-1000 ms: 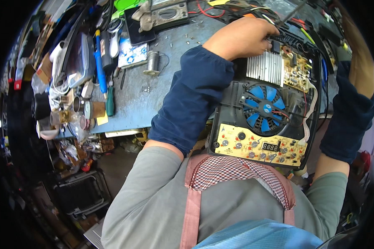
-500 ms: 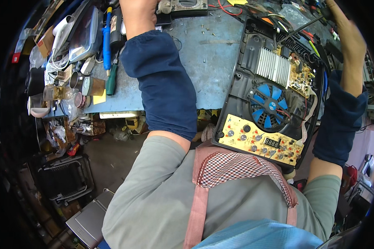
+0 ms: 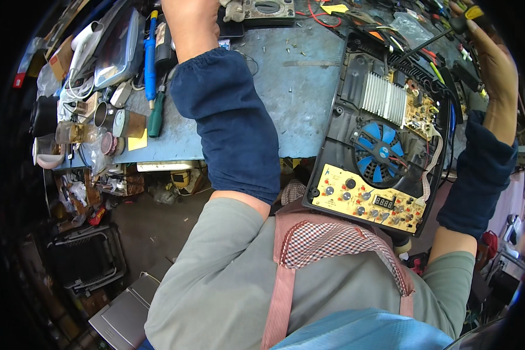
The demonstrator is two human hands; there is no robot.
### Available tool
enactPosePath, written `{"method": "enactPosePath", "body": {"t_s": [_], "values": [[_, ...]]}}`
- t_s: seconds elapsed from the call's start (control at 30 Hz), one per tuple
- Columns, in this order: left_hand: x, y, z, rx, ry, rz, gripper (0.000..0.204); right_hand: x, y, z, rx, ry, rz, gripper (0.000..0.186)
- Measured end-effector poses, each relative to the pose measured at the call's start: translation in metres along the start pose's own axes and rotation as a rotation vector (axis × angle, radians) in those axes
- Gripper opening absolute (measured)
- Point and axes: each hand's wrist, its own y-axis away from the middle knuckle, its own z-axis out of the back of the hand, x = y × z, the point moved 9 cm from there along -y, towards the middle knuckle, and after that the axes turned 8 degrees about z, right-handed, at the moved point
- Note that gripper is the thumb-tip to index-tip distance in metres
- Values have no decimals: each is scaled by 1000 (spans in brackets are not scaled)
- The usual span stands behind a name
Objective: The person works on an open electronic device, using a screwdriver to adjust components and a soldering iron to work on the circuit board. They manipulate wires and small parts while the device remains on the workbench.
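A screwdriver [image 3: 434, 36] is gripped in the right hand [image 3: 496, 52], whose fingers are closed around the yellow-and-black handle at the upper right. Its long axis runs on a slant, the handle up and to the right, the thin dark shaft pointing down and to the left toward the back edge of the opened cooker [image 3: 385, 134]. Whether the tip touches the cooker cannot be told.

The cooker lies on the right part of the blue-grey workbench [image 3: 297, 99], its long axis running from the yellow control board [image 3: 367, 201] near the person up to the silver heat sink [image 3: 382, 99], with the blue fan [image 3: 380, 153] between them.

The left hand [image 3: 186, 17] is cut off by the top edge, so its grip cannot be told.

Compared with half a second ago, little is changed; a second ago the left hand was laid on the cooker's far end, and it has since been moved away to the left.
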Motion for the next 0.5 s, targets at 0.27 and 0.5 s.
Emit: {"method": "enactPosePath", "body": {"t_s": [0.27, 0.5], "values": [[27, -6, -20, 38, -175, 64, 15, 79, -9, -49, 76, -413, 95, 74], [-13, 7, 6, -123, 115, -14, 17, 83, -2, -37, -24, -58, 118, 75]]}}
